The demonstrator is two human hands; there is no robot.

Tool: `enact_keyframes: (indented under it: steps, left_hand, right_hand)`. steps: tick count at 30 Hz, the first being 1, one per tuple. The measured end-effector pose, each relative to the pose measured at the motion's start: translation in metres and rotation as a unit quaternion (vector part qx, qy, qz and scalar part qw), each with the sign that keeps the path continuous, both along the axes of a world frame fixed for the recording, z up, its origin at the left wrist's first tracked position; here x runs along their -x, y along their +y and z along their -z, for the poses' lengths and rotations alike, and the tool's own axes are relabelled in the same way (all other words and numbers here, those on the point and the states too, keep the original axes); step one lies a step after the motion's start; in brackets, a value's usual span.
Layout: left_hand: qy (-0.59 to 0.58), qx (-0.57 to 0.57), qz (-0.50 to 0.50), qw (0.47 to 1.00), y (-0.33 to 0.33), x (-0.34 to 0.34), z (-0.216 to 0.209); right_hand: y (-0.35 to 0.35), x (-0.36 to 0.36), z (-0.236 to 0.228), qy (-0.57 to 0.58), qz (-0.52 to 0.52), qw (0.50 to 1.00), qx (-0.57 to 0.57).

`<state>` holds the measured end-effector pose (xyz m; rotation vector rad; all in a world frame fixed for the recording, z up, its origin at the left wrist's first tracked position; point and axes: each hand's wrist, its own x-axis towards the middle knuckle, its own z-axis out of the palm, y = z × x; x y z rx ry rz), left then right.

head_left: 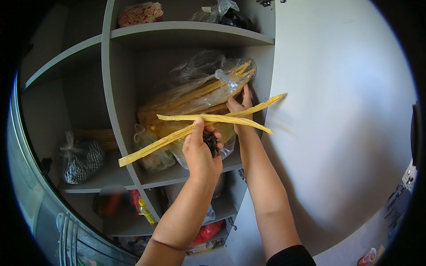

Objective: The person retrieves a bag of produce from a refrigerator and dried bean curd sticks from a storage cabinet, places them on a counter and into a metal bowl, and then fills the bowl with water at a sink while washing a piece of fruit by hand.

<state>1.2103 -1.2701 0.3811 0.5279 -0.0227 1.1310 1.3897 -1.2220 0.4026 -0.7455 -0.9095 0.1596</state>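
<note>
The left hand [199,153] has its fingers grasping two long yellow sticks [222,119], which cross just above the thumb and jut out well past the hand at both ends. A small heap of dark brown pieces [210,142] sits cupped in the same palm, right below the sticks.

The right hand [242,107] reaches farther in, its fingers against the underside of a long clear bag [191,94] near its upper right end. I cannot tell whether they close on the plastic or only prop it. The bag lies tilted beyond the left fingers and holds more yellow sticks — their tips show close above the right fingertips.

Around the fingers is an open cabinet compartment [126,80]. To the left of the left fingers, a pale greenish plastic bag [156,153] rests near the divider, its contents too blurred to name. Well left of them, in the next compartment, a knotted clear bag [83,162] contains something dark-and-white checked. High above the fingers, the upper shelf [195,26] carries a reddish speckled bundle [140,14] and a clear and black bag [228,15]. Below the left fingers — one level down — stand a yellow bottle [146,212] and, lower again, a red bag [207,231].
</note>
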Motion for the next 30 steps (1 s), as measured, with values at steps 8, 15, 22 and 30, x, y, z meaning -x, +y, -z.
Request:
enact_keyframes:
  steps: [8, 15, 22, 30]
  left_hand:
    - [0.012, 0.04, 0.022, 0.999, 0.014, 0.005, 0.007]
    - [0.001, 0.014, 0.009, 1.0, 0.021, 0.013, 0.021]
    - [-0.018, 0.001, -0.022, 1.0, 0.02, 0.019, 0.019]
    - [-0.116, 0.005, -0.192, 0.975, 0.03, 0.007, -0.013]
  right_hand:
    - [-0.026, 0.015, 0.022, -0.061, 0.089, 0.994, 0.029]
    - [-0.046, 0.043, 0.029, 0.021, 0.102, 0.992, 0.075]
    - [-0.027, 0.012, 0.03, -0.129, 0.195, 0.963, 0.131]
    - [-0.002, 0.014, -0.004, -0.176, 0.252, 0.95, 0.05]
